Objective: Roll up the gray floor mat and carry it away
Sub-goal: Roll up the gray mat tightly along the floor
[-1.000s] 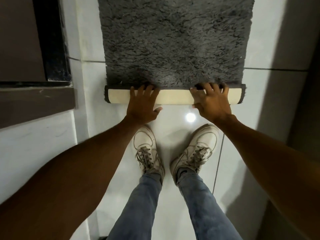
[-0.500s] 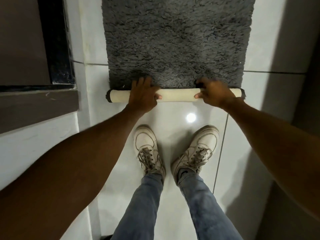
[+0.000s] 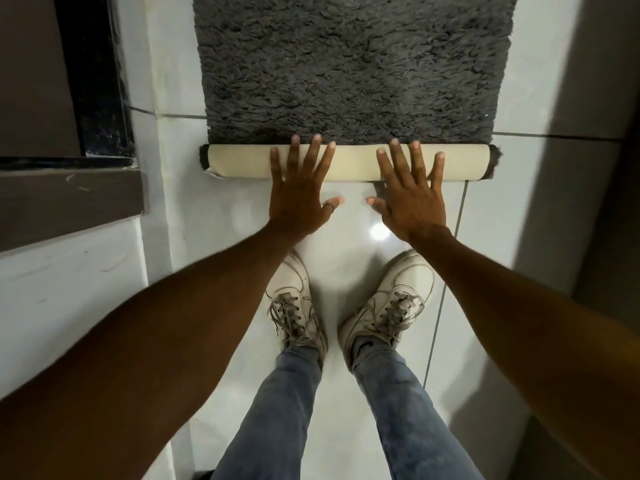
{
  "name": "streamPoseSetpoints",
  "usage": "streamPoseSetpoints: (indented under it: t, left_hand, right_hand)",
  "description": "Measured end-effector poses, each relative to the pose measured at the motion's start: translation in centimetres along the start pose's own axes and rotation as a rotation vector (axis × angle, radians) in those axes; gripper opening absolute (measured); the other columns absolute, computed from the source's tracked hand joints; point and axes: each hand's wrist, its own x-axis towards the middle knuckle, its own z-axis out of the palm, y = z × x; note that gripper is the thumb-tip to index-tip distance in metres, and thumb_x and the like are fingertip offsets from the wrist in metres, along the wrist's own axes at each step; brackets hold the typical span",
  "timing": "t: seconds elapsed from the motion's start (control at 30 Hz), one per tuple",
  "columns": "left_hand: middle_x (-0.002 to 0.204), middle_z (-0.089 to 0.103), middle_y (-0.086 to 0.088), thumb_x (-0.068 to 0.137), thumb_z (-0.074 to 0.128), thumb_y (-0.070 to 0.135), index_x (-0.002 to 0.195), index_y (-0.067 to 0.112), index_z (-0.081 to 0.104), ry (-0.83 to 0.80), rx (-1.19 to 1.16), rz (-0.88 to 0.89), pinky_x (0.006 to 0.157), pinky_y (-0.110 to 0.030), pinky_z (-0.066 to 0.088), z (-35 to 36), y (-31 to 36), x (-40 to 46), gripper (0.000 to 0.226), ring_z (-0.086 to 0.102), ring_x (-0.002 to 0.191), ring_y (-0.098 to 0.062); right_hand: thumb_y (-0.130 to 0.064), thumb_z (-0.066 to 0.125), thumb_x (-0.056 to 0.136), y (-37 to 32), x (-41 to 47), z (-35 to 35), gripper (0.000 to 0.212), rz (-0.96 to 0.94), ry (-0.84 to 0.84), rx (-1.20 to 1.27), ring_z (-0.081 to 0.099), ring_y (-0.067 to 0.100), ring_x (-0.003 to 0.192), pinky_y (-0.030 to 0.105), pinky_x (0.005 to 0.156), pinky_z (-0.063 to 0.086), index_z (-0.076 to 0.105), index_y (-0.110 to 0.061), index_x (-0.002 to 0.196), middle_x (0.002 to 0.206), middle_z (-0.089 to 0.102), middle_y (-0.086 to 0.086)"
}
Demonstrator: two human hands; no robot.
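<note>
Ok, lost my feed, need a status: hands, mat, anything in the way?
Left hand and right hand open, fingers flat on the roll. Gray mat mostly unrolled ahead. Tile floor beside it shows no obstacle.

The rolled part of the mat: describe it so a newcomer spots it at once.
Find the shaggy gray floor mat on the white tile floor. At its near edge, ahead of the sneakers, lies a cream tube under both flat hands, the only smooth, pale piece.

Left hand (image 3: pixel 298 192), right hand (image 3: pixel 408 194): flat, fingers spread, arms extended.
</note>
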Motion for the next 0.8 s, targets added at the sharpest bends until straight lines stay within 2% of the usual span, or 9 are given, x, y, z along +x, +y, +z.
streamPoseSetpoints:
  t: [0.17, 0.27, 0.33, 0.4, 0.5, 0.6, 0.67, 0.7, 0.8]
  left_hand:
    - [0.155, 0.046, -0.008, 0.093, 0.066, 0.045, 0.158, 0.028, 0.032, 0.071, 0.049, -0.063, 0.116, -0.078, 0.016, -0.3, -0.2, 2.5, 0.075, 0.033, 0.150, -0.038]
    - [0.146, 0.053, -0.007, 0.092, 0.069, 0.036, 0.153, 0.029, 0.039, 0.115, 0.076, -0.072, 0.115, -0.077, 0.022, -0.3, -0.2, 2.2, 0.068, 0.044, 0.142, -0.036]
    - [0.143, 0.055, -0.006, 0.091, 0.070, 0.035, 0.150, 0.030, 0.040, 0.106, 0.080, -0.072, 0.114, -0.076, 0.024, -0.6, 0.0, 1.5, 0.067, 0.047, 0.137, -0.035]
    - [0.144, 0.056, -0.005, 0.091, 0.070, 0.036, 0.150, 0.030, 0.039, 0.036, 0.051, -0.061, 0.114, -0.076, 0.023, -1.2, 0.4, 0.1, 0.067, 0.047, 0.137, -0.034]
    - [0.147, 0.054, -0.005, 0.093, 0.067, 0.042, 0.150, 0.031, 0.041, -0.172, -0.006, -0.046, 0.114, -0.076, 0.023, -2.3, 1.5, -1.8, 0.063, 0.046, 0.137, -0.035]
    - [0.152, 0.044, -0.009, 0.090, 0.070, 0.046, 0.146, 0.031, 0.048, -0.304, -0.039, -0.085, 0.117, -0.071, 0.024, -3.5, 2.3, -1.8, 0.061, 0.038, 0.141, -0.037]
    - [0.150, 0.042, -0.012, 0.081, 0.080, 0.043, 0.136, 0.029, 0.057, -0.238, -0.050, -0.111, 0.114, -0.060, 0.034, -4.8, 2.5, -0.9, 0.061, 0.040, 0.136, -0.038]
    - [0.145, 0.047, -0.013, 0.078, 0.083, 0.038, 0.130, 0.026, 0.061, -0.156, -0.064, -0.115, 0.108, -0.053, 0.041, -5.2, 2.6, -0.4, 0.058, 0.046, 0.130, -0.037]
    - [0.117, 0.065, -0.012, 0.084, 0.076, 0.011, 0.110, 0.015, 0.070, 0.120, -0.129, -0.082, 0.085, -0.041, 0.051, -5.7, 2.6, 0.4, 0.027, 0.060, 0.107, -0.032]
  right_hand:
    - [-0.034, 0.046, 0.106, -0.3, 2.2, -0.8, 0.063, 0.085, 0.095, 0.023, 0.016, 0.041, 0.159, 0.074, 0.123, 0.004, 0.023, -0.026, 0.164, 0.170, 0.029, 0.011]
    - [-0.022, 0.049, 0.103, -0.9, 2.2, -0.9, 0.055, 0.134, 0.147, 0.059, 0.029, 0.041, 0.155, 0.075, 0.123, 0.007, 0.038, -0.026, 0.158, 0.162, 0.045, 0.008]
    - [-0.024, 0.050, 0.102, -1.1, 1.4, -1.0, 0.052, 0.139, 0.144, 0.091, 0.036, 0.040, 0.151, 0.075, 0.122, 0.010, 0.045, -0.025, 0.154, 0.156, 0.052, 0.008]
    - [-0.028, 0.055, 0.101, -1.2, -0.2, -1.3, 0.051, 0.122, 0.094, 0.143, 0.039, 0.038, 0.149, 0.076, 0.122, 0.011, 0.048, -0.024, 0.151, 0.153, 0.056, 0.007]
    - [-0.022, 0.065, 0.097, -1.3, -2.4, -2.2, 0.056, 0.113, -0.056, 0.174, 0.039, 0.034, 0.149, 0.075, 0.121, 0.012, 0.049, -0.026, 0.151, 0.151, 0.058, 0.004]
    - [-0.027, 0.067, 0.096, -0.9, -2.1, -4.0, 0.056, 0.102, -0.230, 0.154, 0.041, 0.034, 0.146, 0.069, 0.121, 0.019, 0.050, -0.029, 0.150, 0.152, 0.056, 0.002]
    - [-0.028, 0.074, 0.091, -0.1, -0.8, -5.4, 0.054, 0.109, -0.266, 0.193, 0.044, 0.038, 0.141, 0.065, 0.118, 0.029, 0.058, -0.024, 0.143, 0.149, 0.057, 0.007]
    - [-0.026, 0.077, 0.088, 0.2, -0.2, -5.9, 0.052, 0.127, -0.225, 0.230, 0.047, 0.038, 0.137, 0.062, 0.114, 0.034, 0.062, -0.020, 0.138, 0.145, 0.057, 0.011]
    - [-0.017, 0.070, 0.091, 0.4, 0.5, -6.6, 0.026, 0.202, 0.125, 0.233, 0.058, 0.039, 0.117, 0.054, 0.103, 0.040, 0.072, -0.010, 0.115, 0.125, 0.068, 0.015]
